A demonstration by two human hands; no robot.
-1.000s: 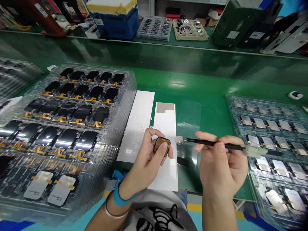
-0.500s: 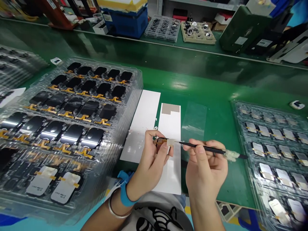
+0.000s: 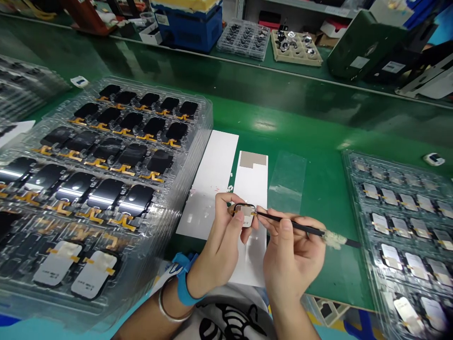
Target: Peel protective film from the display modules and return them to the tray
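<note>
My left hand [image 3: 223,245] pinches a small display module [image 3: 247,221] between thumb and fingers. Its white back faces up, with a black rim along the far edge and a greyish patch on the upper part. My right hand [image 3: 292,252] is closed around black tweezers [image 3: 307,228], which have pale tape wrapped near the rear end. The tweezers' tip is at the module's right edge; whether it touches cannot be made out. Beneath the hands lies a white backing strip [image 3: 253,182] bearing a grey adhesive sheet [image 3: 252,159] at its far end.
On the left, a stack of clear trays [image 3: 208,111] holds rows of black display modules. Another clear tray [image 3: 348,163] at right carries modules with silvery backs. A second white sheet [image 3: 217,156] and a transparent film [image 3: 288,177] lie on the green bench [image 3: 322,189].
My right hand and the tweezers have moved left, closer to the module. A pale piece at the tweezers' tip now lies against the module's back, which shows more fully.
</note>
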